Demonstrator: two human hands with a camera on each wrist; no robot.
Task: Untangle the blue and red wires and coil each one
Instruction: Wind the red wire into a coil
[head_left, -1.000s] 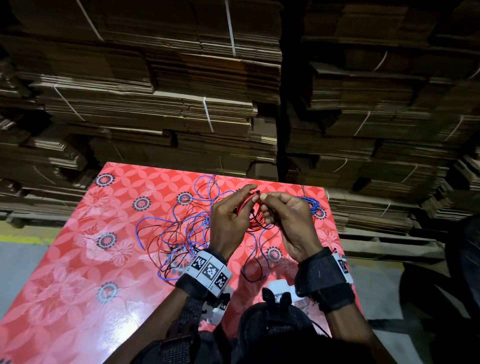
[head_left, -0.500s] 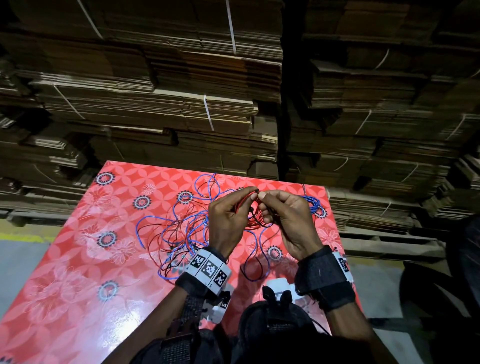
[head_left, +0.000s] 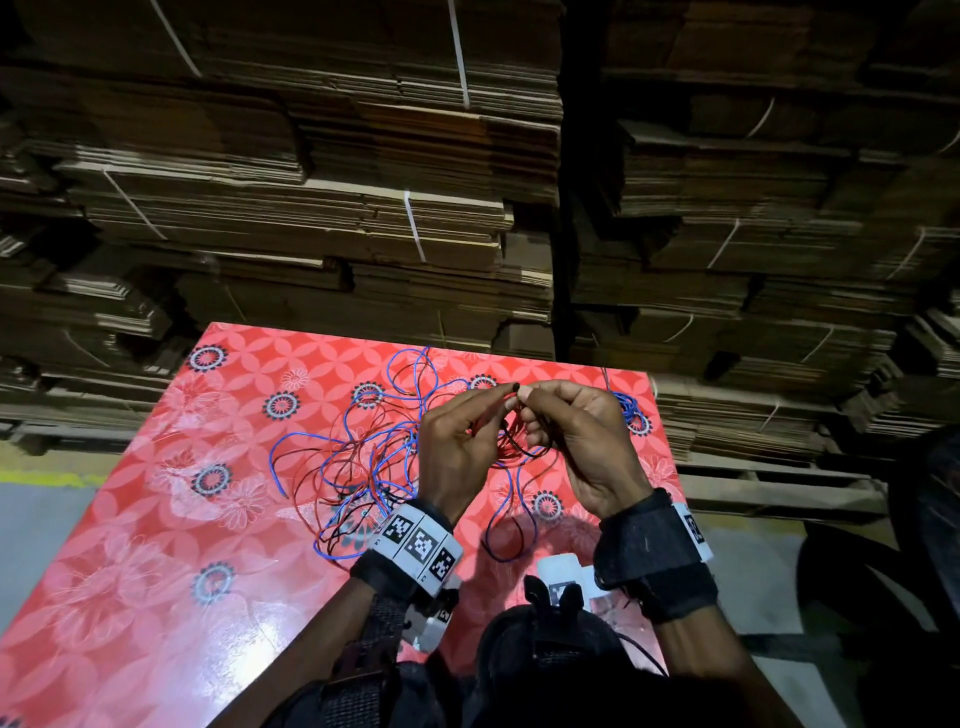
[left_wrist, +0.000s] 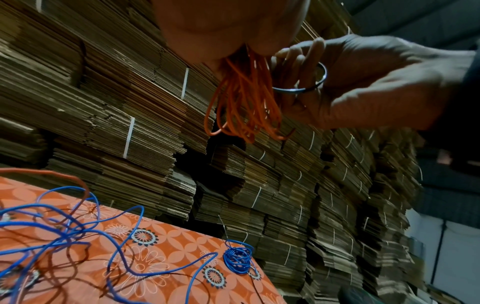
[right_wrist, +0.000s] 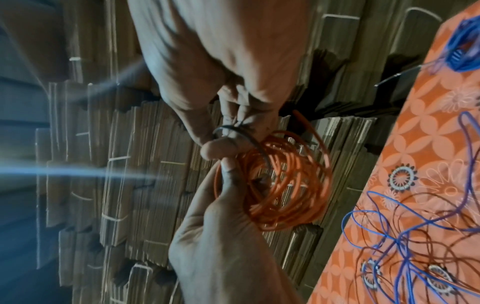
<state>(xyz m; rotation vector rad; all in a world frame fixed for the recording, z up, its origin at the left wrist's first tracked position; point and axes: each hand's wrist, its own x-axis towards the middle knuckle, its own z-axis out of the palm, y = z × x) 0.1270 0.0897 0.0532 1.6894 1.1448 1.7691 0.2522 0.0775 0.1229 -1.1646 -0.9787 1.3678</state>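
While both hands are working above the table's mid-right area, the red coil (right_wrist: 280, 181) is hanging between them, clear of the surface. Left hand (head_left: 457, 447) is pinching the coil's loops between thumb and fingertips; the strands are drooping below that pinch in the left wrist view. Right hand (head_left: 582, 447) is curling its fingers against the same bundle and is pinching a thin dark strand (right_wrist: 249, 137) that is arcing across the coil; can't tell whether that strand is a tie or a wire end. Fingertips of both hands are touching at the top of the coil.

Left of the hands, loose blue wire (head_left: 332, 441) and loose red wire (head_left: 363, 467) are lying tangled together on the red floral table (head_left: 156, 545), with one blue loop trailing toward the near edge between the wrists. A small blue coil (left_wrist: 237, 260) is sitting at the far right corner, well apart from the tangle. Strapped stacks of flattened cardboard (head_left: 322, 208) are standing beyond the far edge.
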